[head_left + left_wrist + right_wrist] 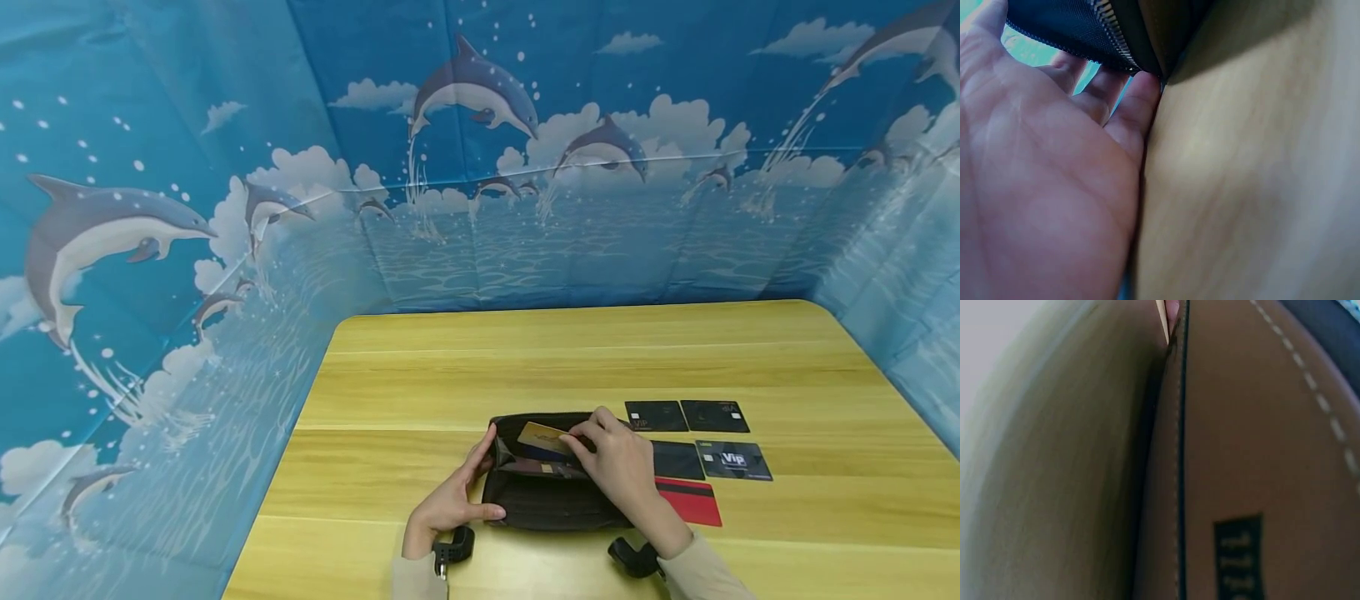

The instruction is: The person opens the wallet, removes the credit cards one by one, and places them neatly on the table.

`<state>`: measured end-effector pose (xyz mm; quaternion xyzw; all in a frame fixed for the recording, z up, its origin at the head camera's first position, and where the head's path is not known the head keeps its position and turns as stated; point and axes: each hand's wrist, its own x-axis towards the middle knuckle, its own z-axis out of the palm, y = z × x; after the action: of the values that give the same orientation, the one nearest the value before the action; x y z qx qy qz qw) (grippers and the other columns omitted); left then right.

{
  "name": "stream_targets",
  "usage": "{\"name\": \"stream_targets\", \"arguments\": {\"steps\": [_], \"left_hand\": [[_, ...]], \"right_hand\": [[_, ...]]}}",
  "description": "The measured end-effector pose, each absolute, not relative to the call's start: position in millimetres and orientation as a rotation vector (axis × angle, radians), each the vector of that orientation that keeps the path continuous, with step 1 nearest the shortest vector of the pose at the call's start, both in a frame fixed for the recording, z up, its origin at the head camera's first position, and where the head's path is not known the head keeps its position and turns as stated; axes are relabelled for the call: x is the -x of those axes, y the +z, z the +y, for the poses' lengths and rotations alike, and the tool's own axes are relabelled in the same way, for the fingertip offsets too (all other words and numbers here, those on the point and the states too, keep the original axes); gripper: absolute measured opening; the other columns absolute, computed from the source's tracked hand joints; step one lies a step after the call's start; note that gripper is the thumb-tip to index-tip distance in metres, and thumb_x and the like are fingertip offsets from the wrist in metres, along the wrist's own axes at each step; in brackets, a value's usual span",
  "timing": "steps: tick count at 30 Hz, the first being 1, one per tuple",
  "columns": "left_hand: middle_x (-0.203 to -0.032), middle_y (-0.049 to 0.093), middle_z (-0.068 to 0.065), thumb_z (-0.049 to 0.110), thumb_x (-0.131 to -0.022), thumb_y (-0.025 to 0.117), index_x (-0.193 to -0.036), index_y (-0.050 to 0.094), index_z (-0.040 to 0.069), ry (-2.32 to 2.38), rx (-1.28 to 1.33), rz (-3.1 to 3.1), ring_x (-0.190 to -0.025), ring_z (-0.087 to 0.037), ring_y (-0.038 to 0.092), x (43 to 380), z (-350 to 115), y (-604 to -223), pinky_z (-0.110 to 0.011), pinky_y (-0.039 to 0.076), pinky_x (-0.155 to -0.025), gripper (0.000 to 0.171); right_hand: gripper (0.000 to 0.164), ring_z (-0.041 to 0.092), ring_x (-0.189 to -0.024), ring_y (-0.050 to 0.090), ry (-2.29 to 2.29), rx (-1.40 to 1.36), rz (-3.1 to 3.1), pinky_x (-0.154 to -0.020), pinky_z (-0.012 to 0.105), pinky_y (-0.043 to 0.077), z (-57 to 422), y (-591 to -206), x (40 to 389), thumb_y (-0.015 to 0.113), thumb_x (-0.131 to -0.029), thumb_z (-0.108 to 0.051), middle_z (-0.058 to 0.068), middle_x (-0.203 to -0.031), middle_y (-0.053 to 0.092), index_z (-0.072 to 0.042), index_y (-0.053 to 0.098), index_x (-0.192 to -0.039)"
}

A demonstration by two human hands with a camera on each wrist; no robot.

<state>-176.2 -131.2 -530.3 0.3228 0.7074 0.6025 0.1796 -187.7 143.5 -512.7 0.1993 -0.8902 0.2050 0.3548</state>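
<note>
A dark zip-around wallet (558,508) lies spread apart on the wooden table, with a brown stitched outside (1229,425) in the right wrist view. At its left end my left hand (450,500) holds it, thumb over the near flap and fingers along the far side. In the left wrist view the fingers of that hand (1041,169) reach beneath the zipper edge (1113,31). Between thumb and fingertips my right hand (618,462) pinches a gold card (542,436) at its right end. The card slants over the wallet's inner pocket, its lower edge in front of a dark blue strip.
Right of the wallet lie several cards: black ones (656,416) (715,416) at the back, a dark one (678,460) and a Vip card (733,460) in the middle, a red card (692,502) nearest. A dolphin-printed curtain (480,242) surrounds the table (420,367).
</note>
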Motion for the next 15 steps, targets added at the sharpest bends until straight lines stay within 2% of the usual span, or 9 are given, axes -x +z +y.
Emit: {"name": "stream_targets", "arguments": {"steps": [3,15], "left_hand": [[-0.156,-0.007,-0.014,0.001,-0.082,0.073,-0.154,-0.001,0.013,1.698,-0.913,1.999,-0.136,-0.04,0.017,176.3,-131.1,-529.5,-0.058,0.016,-0.107,0.104],[-0.156,-0.005,-0.015,-0.001,-0.081,0.073,-0.154,-0.001,0.014,1.709,-0.913,2.001,-0.135,-0.041,0.019,175.7,-130.2,-528.6,-0.058,0.016,-0.106,0.104]], "right_hand": [[0.018,0.001,-0.044,0.031,0.527,-0.518,-2.274,-0.036,0.017,0.015,144.1,-513.3,188.8,0.086,-0.066,-0.026,-0.008,-0.07,0.042,-0.016,0.072,-0.071],[0.02,0.002,-0.044,0.036,0.532,-0.534,-2.252,-0.036,0.016,0.017,144.9,-512.4,188.9,0.087,-0.064,-0.024,-0.007,-0.073,0.048,-0.016,0.071,-0.072]]}}
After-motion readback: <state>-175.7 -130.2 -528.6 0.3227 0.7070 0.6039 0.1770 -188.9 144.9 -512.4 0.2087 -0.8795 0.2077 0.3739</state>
